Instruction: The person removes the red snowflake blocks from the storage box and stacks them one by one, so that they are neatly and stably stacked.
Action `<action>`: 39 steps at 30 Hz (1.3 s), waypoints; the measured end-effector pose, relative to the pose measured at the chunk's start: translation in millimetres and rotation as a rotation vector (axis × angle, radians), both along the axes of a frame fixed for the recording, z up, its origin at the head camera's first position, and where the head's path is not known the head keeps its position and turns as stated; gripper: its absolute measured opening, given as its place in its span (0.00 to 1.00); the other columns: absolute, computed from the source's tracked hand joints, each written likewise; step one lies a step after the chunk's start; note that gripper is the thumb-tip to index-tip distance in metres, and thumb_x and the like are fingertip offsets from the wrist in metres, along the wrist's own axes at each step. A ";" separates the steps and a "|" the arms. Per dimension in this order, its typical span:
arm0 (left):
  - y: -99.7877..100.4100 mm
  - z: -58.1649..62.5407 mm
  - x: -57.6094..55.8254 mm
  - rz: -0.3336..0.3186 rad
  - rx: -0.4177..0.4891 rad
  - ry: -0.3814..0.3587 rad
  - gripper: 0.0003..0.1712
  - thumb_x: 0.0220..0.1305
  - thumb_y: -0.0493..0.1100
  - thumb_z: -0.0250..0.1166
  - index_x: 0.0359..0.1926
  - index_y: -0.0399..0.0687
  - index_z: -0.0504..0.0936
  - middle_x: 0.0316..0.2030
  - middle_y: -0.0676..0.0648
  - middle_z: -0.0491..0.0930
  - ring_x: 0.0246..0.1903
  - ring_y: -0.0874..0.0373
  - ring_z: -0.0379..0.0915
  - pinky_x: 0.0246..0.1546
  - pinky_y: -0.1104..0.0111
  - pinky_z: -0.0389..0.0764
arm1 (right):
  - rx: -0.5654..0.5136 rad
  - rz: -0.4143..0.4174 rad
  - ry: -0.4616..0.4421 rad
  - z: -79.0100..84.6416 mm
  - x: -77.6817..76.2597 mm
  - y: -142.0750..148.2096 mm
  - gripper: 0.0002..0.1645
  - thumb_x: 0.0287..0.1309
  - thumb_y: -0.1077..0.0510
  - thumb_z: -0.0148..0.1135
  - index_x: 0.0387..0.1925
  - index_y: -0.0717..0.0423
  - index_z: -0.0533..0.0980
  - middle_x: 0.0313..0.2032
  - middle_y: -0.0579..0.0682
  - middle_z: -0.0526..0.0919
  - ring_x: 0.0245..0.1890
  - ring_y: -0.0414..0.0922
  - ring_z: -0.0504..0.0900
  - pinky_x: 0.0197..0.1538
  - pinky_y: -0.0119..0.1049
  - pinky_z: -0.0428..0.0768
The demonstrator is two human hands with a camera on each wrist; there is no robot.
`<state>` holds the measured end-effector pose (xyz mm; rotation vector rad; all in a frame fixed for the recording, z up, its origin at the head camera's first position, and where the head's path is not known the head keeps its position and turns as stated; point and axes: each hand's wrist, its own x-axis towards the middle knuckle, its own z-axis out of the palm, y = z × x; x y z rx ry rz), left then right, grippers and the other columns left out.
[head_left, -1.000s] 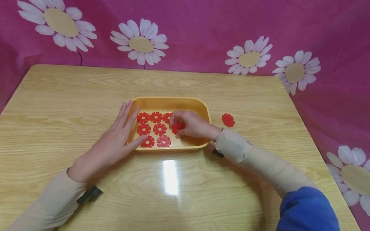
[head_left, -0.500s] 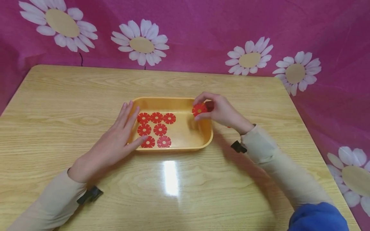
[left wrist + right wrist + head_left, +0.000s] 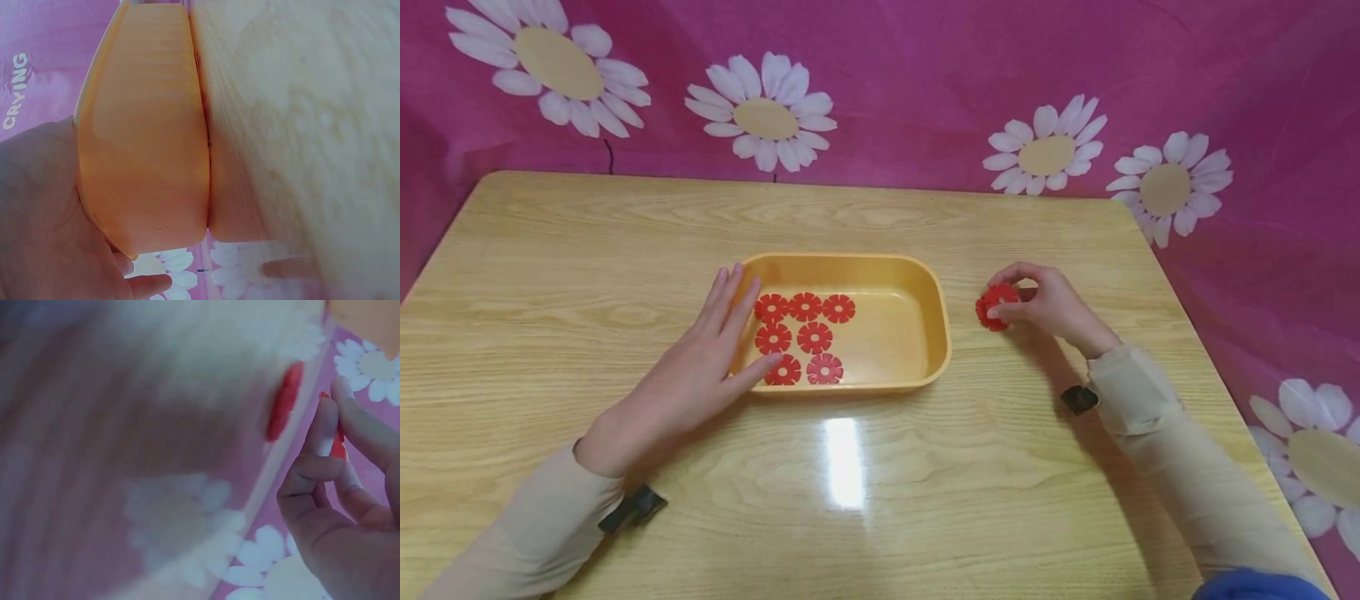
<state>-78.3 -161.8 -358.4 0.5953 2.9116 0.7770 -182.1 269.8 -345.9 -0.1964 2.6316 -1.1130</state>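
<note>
My right hand (image 3: pixel 1054 310) pinches a red flower-shaped slotted disc (image 3: pixel 1003 295) between thumb and fingers, to the right of the tray. In the head view it overlaps more red discs (image 3: pixel 982 315) lying on the table; the right wrist view shows the held disc (image 3: pixel 338 447) apart from those table discs (image 3: pixel 285 403). My left hand (image 3: pixel 696 362) rests over the left end of the yellow tray (image 3: pixel 895 333), its fingers straight across the rim. Several red flower discs (image 3: pixel 815 337) lie flat in the tray's left half, one partly under my left thumb.
The wooden table (image 3: pixel 850 533) has its right edge not far beyond my right hand. A pink cloth (image 3: pixel 910 92) with white flowers hangs behind it. Dark wrist mounts (image 3: pixel 632 508) stick out below both sleeves.
My right hand has lifted a red disc out of the tray's right half and carried it right, over the discs on the table. The left hand has stayed in place.
</note>
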 end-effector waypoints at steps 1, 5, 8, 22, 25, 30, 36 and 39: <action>0.0 -0.2 0.1 0.000 0.000 0.000 0.56 0.66 0.62 0.60 0.78 0.53 0.32 0.76 0.53 0.21 0.74 0.54 0.17 0.64 0.40 0.58 | 0.015 -0.001 -0.001 -2.5 -0.4 1.9 0.25 0.53 0.60 0.74 0.52 0.63 0.77 0.52 0.59 0.77 0.47 0.54 0.78 0.45 0.28 0.80; -0.3 -0.7 0.2 0.002 0.004 0.001 0.56 0.66 0.62 0.60 0.78 0.53 0.32 0.76 0.53 0.22 0.74 0.54 0.18 0.62 0.39 0.60 | 0.057 0.016 0.035 -10.6 -2.5 4.3 0.24 0.51 0.61 0.75 0.50 0.62 0.78 0.50 0.59 0.80 0.49 0.53 0.73 0.54 0.38 0.75; -0.5 -0.9 0.2 0.002 0.008 0.003 0.56 0.66 0.63 0.59 0.78 0.52 0.33 0.76 0.52 0.22 0.74 0.54 0.18 0.62 0.39 0.60 | 0.080 0.044 0.106 -13.2 -3.8 4.5 0.24 0.48 0.63 0.77 0.48 0.64 0.80 0.48 0.60 0.81 0.50 0.55 0.71 0.57 0.49 0.69; 0.1 -0.9 0.7 0.000 -0.008 0.000 0.56 0.66 0.62 0.60 0.78 0.52 0.33 0.76 0.53 0.21 0.74 0.54 0.17 0.63 0.40 0.59 | -0.116 0.038 0.135 11.3 3.5 -21.4 0.21 0.54 0.62 0.72 0.50 0.62 0.78 0.48 0.59 0.78 0.30 0.48 0.75 0.31 0.27 0.77; 0.2 -1.0 0.8 0.001 -0.008 -0.002 0.56 0.66 0.62 0.60 0.78 0.52 0.33 0.76 0.52 0.21 0.74 0.54 0.17 0.63 0.39 0.59 | -0.222 0.129 0.166 19.0 6.3 -46.1 0.20 0.53 0.66 0.72 0.48 0.66 0.77 0.45 0.60 0.78 0.32 0.45 0.79 0.35 0.28 0.79; -1.1 -0.3 1.0 0.005 -0.004 -0.006 0.56 0.65 0.62 0.60 0.78 0.53 0.32 0.76 0.53 0.21 0.74 0.53 0.18 0.62 0.38 0.60 | -0.347 0.269 0.172 23.0 6.7 -97.8 0.21 0.51 0.71 0.71 0.48 0.71 0.77 0.44 0.65 0.80 0.40 0.51 0.81 0.46 0.35 0.81; -1.1 0.1 0.8 0.008 -0.005 -0.015 0.56 0.66 0.63 0.59 0.78 0.53 0.32 0.76 0.53 0.21 0.74 0.54 0.17 0.62 0.39 0.61 | -0.318 0.336 0.107 10.1 4.7 -148.9 0.21 0.51 0.71 0.71 0.49 0.69 0.79 0.48 0.62 0.82 0.46 0.56 0.80 0.54 0.39 0.78; -0.7 0.6 0.4 0.005 -0.010 -0.016 0.56 0.66 0.63 0.58 0.78 0.53 0.32 0.76 0.53 0.20 0.74 0.54 0.17 0.62 0.40 0.60 | -0.264 0.346 0.108 -0.8 4.8 -162.9 0.22 0.51 0.70 0.72 0.50 0.67 0.79 0.49 0.59 0.83 0.48 0.53 0.80 0.55 0.37 0.77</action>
